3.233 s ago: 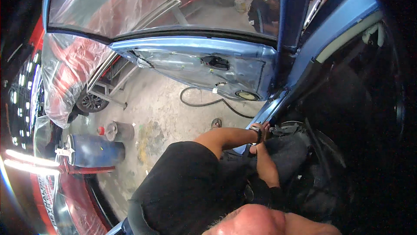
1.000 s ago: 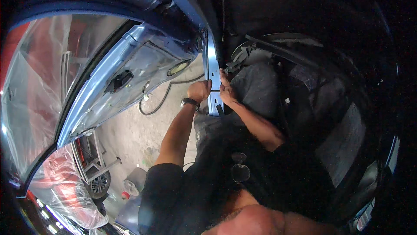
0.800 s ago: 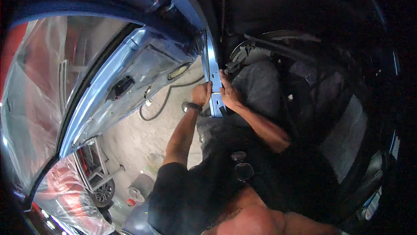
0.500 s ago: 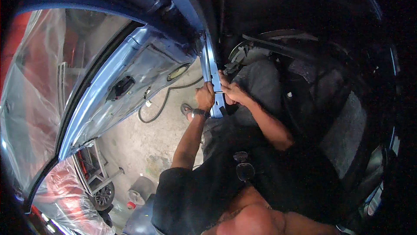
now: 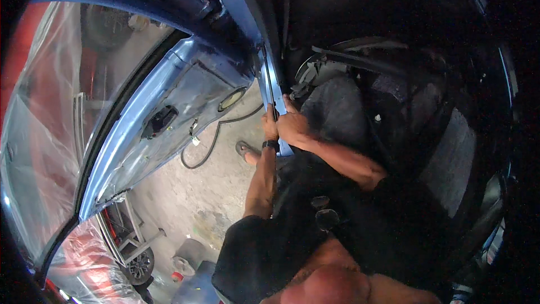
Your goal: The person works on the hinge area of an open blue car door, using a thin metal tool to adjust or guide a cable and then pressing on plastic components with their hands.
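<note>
Over the blue door sill (image 5: 285,149) of a car, my two hands are side by side and nearly touching. My left hand (image 5: 270,124) is closed at the sill's outer edge, where a dark strip (image 5: 269,79) runs along the metal. Just right of it, my right hand (image 5: 292,126) bears on the sill with one finger stretched forward and the others curled under. Whatever lies between or beneath the fingers is hidden.
The blue car door (image 5: 163,115) stands swung out at left, its inner panel bare, with a speaker opening (image 5: 232,100). A dark hose (image 5: 211,146) lies on the concrete floor. Plastic sheeting (image 5: 42,118) covers something red beyond. Dark carpet (image 5: 337,104) fills the cabin floor at right.
My right hand has shifted left against the left hand and over the sill. The thin light-coloured rod seen between the hands is no longer visible. My left forearm has swung to the right.
</note>
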`<state>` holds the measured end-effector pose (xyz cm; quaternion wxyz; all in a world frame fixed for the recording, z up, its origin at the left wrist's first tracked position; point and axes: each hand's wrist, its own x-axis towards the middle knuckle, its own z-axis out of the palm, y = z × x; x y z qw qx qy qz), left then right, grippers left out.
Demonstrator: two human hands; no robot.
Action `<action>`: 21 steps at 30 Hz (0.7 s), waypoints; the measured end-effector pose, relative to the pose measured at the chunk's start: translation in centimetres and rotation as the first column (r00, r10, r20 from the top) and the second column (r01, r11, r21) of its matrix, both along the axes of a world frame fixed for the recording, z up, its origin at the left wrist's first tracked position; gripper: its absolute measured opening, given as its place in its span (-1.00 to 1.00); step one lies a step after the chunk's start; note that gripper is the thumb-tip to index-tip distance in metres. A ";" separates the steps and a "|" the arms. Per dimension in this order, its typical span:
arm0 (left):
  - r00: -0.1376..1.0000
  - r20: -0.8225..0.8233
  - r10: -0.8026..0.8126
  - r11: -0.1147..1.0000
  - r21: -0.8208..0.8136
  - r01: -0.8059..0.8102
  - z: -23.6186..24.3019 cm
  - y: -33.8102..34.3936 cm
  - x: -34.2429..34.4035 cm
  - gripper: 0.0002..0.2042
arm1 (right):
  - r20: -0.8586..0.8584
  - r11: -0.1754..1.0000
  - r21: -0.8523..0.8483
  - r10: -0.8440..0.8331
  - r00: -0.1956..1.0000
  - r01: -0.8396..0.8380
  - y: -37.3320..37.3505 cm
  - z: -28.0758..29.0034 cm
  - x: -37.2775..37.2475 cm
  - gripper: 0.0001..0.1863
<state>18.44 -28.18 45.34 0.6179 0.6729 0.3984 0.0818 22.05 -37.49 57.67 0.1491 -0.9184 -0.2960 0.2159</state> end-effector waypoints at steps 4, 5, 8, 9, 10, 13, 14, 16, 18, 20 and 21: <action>0.977 0.203 0.059 0.995 -0.093 -0.040 0.9 -1.0 0.0 -0.43 | 0.010 0.985 -0.007 0.172 0.985 -0.172 -1.4 -2.9 2.0 -0.50; 0.982 0.190 0.016 0.959 -0.281 0.039 0.7 -0.2 0.3 -0.44 | -0.322 0.997 0.048 0.078 0.943 -0.066 -1.3 -1.9 3.1 -0.39; 0.993 0.122 0.012 0.959 -0.283 0.023 2.2 -0.2 0.0 -0.43 | -0.956 0.876 -0.055 -0.185 0.229 0.478 -2.9 -1.8 4.9 -0.18; 0.993 0.116 0.001 0.958 -0.286 0.033 3.2 -1.1 0.2 -0.43 | -0.957 0.798 -0.103 -0.242 0.159 0.593 -2.7 -4.0 4.1 -0.17; 0.997 0.063 0.045 0.953 -0.301 -0.024 5.6 -2.5 0.9 -0.42 | -0.954 0.695 -0.151 -0.289 0.080 0.703 -2.7 -6.1 3.4 -0.15; 0.987 0.004 0.159 0.944 -0.295 -0.150 3.9 -2.4 0.7 -0.42 | -0.919 0.540 0.133 -0.247 0.307 0.831 -0.5 -10.1 1.7 -0.12; 0.952 0.192 0.237 0.937 -0.304 -0.172 3.3 -2.1 1.0 -0.42 | -0.899 0.493 0.206 -0.245 0.362 0.845 -0.3 -11.2 1.6 -0.15; 0.862 0.283 0.420 0.846 -0.467 -0.259 2.3 -0.8 1.1 -0.36 | -0.550 0.604 0.608 -0.147 0.822 0.515 0.0 -11.8 1.4 -0.26; 0.821 0.192 0.538 0.743 -0.568 -0.354 2.1 -0.7 0.7 -0.34 | -0.934 0.315 0.254 0.327 0.146 0.914 1.1 -11.2 1.3 -0.51; 0.782 0.068 0.619 0.607 -0.673 -0.422 5.3 -2.1 1.6 -0.28 | -0.890 0.345 0.449 0.260 0.375 0.824 0.3 -12.0 1.8 -0.52; 0.777 0.045 0.628 0.585 -0.685 -0.434 6.5 -2.7 1.6 -0.26 | -0.937 0.319 0.314 0.257 0.237 0.894 0.7 -11.4 2.2 -0.52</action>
